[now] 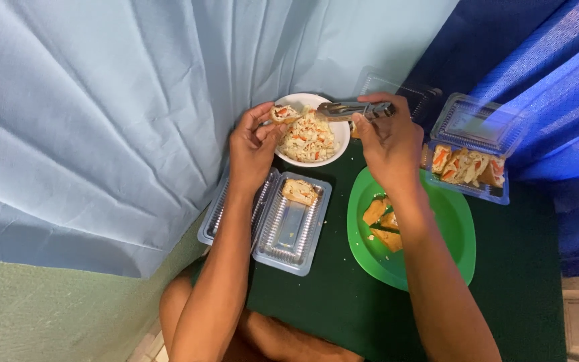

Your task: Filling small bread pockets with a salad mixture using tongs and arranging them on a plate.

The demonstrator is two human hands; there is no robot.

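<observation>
A small filled bread piece (283,112) is pinched between thumb and fingertips of the left hand (252,147), held over the far-left rim of the white bowl (338,134). Metal tongs (353,108) are gripped in the right hand (390,144), fingers curled round the handles, tips pointed left toward the bread piece; whether the tongs are squeezed fully together cannot be told. The bowl is heaped with a pale chopped filling (308,139) flecked with orange.

The bread piece is judged light, soft and crumbly, with loose filling likely to spill if tilted or squeezed; it is best held at the crust sides, open face up, with light pressure. The tongs are stiff and probably slippery.

Near the bowl, an open clear plastic tray (289,234) holds one bread piece at its far end. Right of it, a green plate (454,221) carries bread pieces. Far right, a clear box (470,174) is packed with filled pieces. All rests on a dark green surface (504,288).
</observation>
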